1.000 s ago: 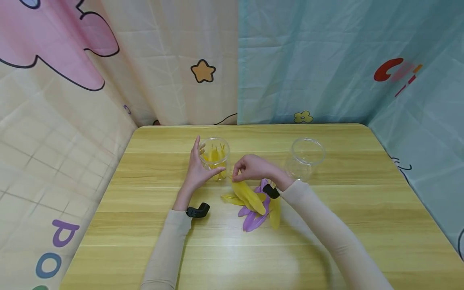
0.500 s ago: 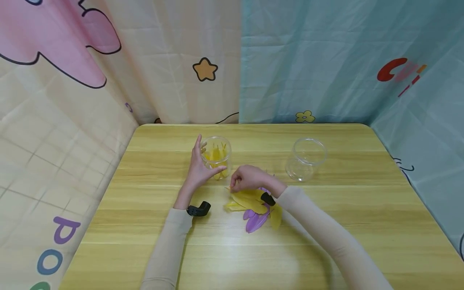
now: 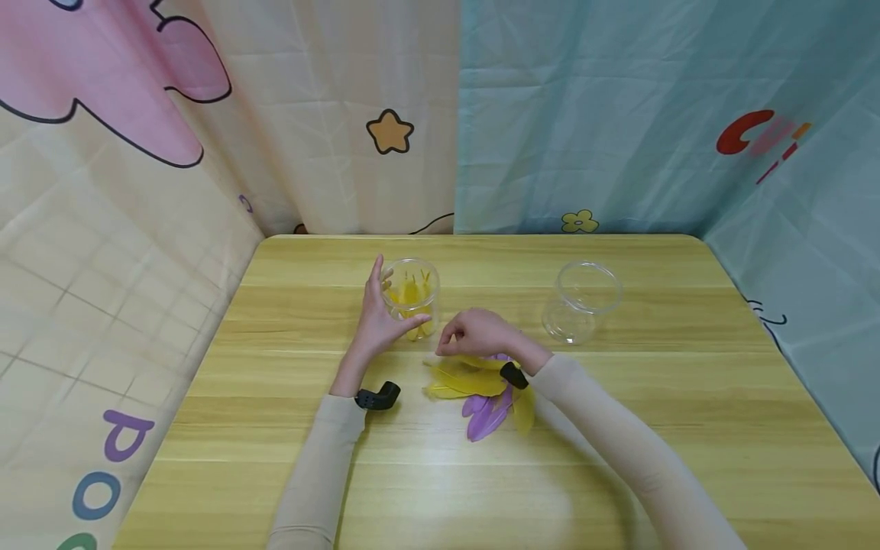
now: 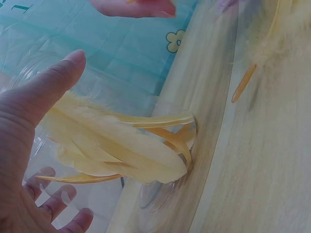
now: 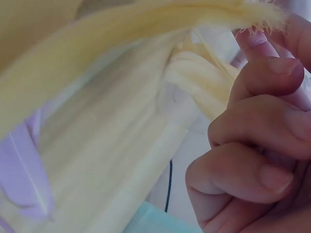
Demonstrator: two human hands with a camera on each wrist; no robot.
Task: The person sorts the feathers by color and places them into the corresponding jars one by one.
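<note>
My left hand (image 3: 378,319) curls its thumb and fingers round a clear plastic cup (image 3: 432,294) standing on the table. Several yellow feathers (image 4: 116,141) lean inside that cup, quills pointing up in the head view. To its right, my right hand (image 3: 477,332) is held over a small feather pile, its thumb and index finger pinching the fluffy quill end of a yellow feather (image 5: 146,24). Below the hand lie more yellow feathers (image 3: 450,391) and purple feathers (image 3: 490,418). The right wrist and its black camera hide part of the pile.
A second clear cup (image 3: 574,319), with no feathers in it, stands at the back right of the wooden table (image 3: 440,489). Printed curtains (image 3: 577,114) hang behind the table and along both sides.
The right hand has come down and slightly left toward the table, then lifted a little, with the yellow feather swinging flatter over the pile. The left hand and cup stay put.
</note>
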